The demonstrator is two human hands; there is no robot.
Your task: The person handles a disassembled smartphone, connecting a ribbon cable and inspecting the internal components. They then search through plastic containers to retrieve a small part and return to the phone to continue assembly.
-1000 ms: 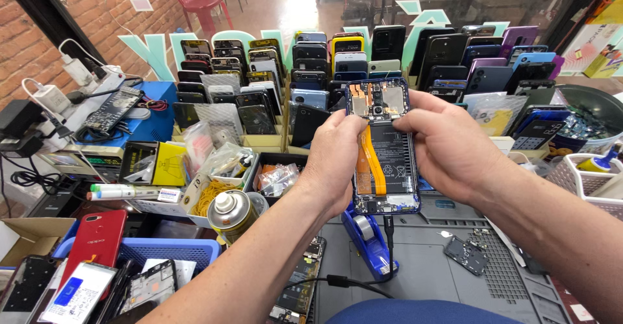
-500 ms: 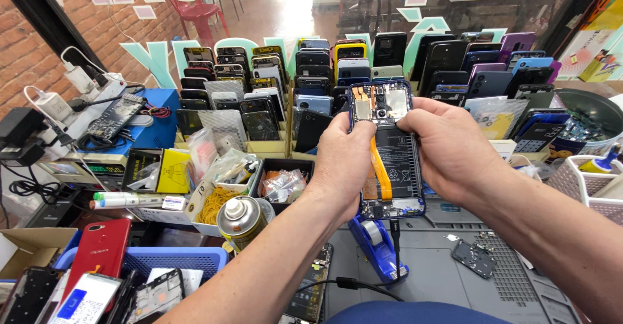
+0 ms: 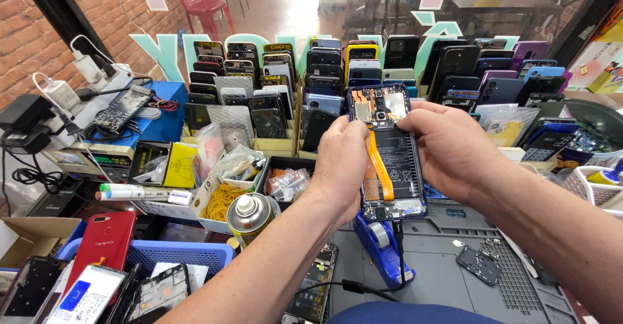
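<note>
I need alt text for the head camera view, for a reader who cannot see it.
Two bare hands hold an opened phone upright over a grey work mat: the left hand grips its left edge, the right hand touches its top. An orange ribbon cable runs down its inside. Behind stand rows of phones; a spray can stands at left.

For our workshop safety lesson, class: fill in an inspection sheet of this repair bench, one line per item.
Surface: grey work mat, small parts lying on it.
Job's things: opened phone, back off, orange flex strip showing.
Clutter: spray can, red phone, blue basket, bagged parts.
Hands: left hand and right hand both grip the opened phone.
Cables: black cable crossing the mat; chargers at left.
Surroundings: rows of phones, brick wall.
</note>
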